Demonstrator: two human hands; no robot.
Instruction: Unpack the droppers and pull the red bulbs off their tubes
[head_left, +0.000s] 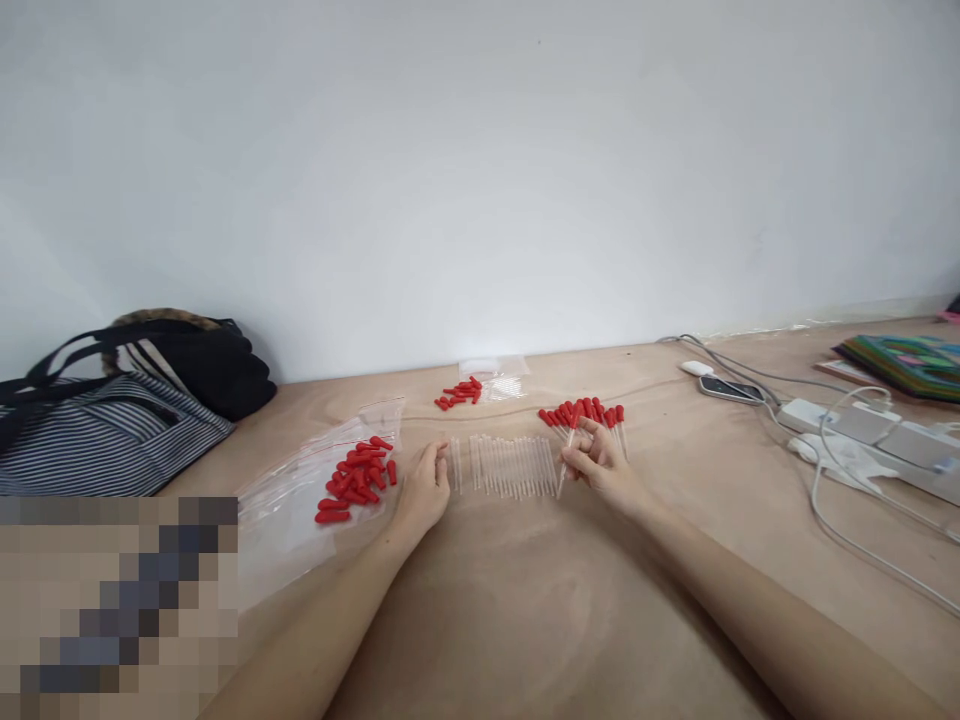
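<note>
Left hand [426, 487] curled, right hand [601, 466] pinching dropper [574, 416]

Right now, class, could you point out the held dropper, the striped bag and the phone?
Held dropper [575, 414]: head view, on its red bulb.
Striped bag [112, 435]: head view, on its side.
Phone [731, 390]: head view, on its dark face.

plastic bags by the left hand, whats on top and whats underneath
Red bulbs lie piled on the bags; the table shows around them, but anything directly underneath is covered.
</note>
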